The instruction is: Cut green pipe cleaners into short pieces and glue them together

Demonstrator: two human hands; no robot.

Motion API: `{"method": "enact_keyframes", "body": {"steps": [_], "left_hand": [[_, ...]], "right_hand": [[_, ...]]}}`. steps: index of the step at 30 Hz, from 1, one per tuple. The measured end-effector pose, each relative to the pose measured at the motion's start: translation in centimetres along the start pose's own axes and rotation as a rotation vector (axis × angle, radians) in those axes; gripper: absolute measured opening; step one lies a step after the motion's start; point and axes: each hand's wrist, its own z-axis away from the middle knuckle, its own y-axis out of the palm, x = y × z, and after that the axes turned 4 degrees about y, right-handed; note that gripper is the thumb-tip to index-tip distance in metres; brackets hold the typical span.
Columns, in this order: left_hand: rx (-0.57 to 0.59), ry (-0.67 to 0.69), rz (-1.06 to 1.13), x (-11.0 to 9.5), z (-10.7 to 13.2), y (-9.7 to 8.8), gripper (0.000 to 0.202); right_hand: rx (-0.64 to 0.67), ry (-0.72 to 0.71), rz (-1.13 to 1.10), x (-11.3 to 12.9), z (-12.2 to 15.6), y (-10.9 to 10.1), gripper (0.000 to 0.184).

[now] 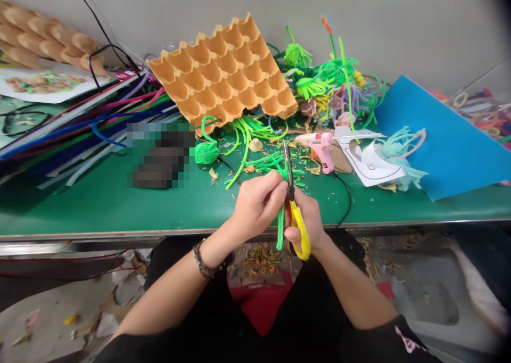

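Over the table's front edge, my left hand (pixel 261 200) is closed around a green pipe cleaner (pixel 280 229), whose end hangs down below the fingers. My right hand (pixel 307 219) grips yellow-handled scissors (pixel 300 232), their dark blades pointing away from me, right beside the left fingertips. Whether the blades touch the pipe cleaner is hard to see. Just beyond the hands lie several cut green pipe cleaner pieces (pixel 263 163). A round green pipe cleaner bundle (pixel 206 153) with a hooked stem rests to the left.
A pink glue gun (pixel 324 147) stands behind the hands, its cord running forward. An orange egg tray (pixel 223 70) leans at the back. Pipe cleaner bundles (pixel 315 86), a blue sheet (pixel 443 139) and a white paper cutout (pixel 373 163) lie right; long pipe cleaners (pixel 99 118) lie left.
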Motion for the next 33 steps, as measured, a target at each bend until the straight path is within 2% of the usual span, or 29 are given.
{"method": "enact_keyframes", "body": {"steps": [10,14,20,33], "left_hand": [[-0.047,-0.041,0.022,-0.26,-0.15,-0.40,0.028],[-0.058,-0.037,0.032,-0.25,-0.11,-0.42,0.027],[-0.042,-0.030,0.025,-0.02,0.10,-0.25,0.027],[-0.010,-0.006,-0.010,-0.11,0.04,-0.32,0.028]], "right_hand": [[-0.106,-0.011,-0.058,0.10,0.16,-0.04,0.056],[-0.036,-0.010,-0.056,-0.34,0.04,-0.17,0.064],[0.061,0.003,0.083,-0.28,-0.24,-0.31,0.075],[0.045,-0.032,0.121,0.12,-0.22,-0.47,0.072]]}}
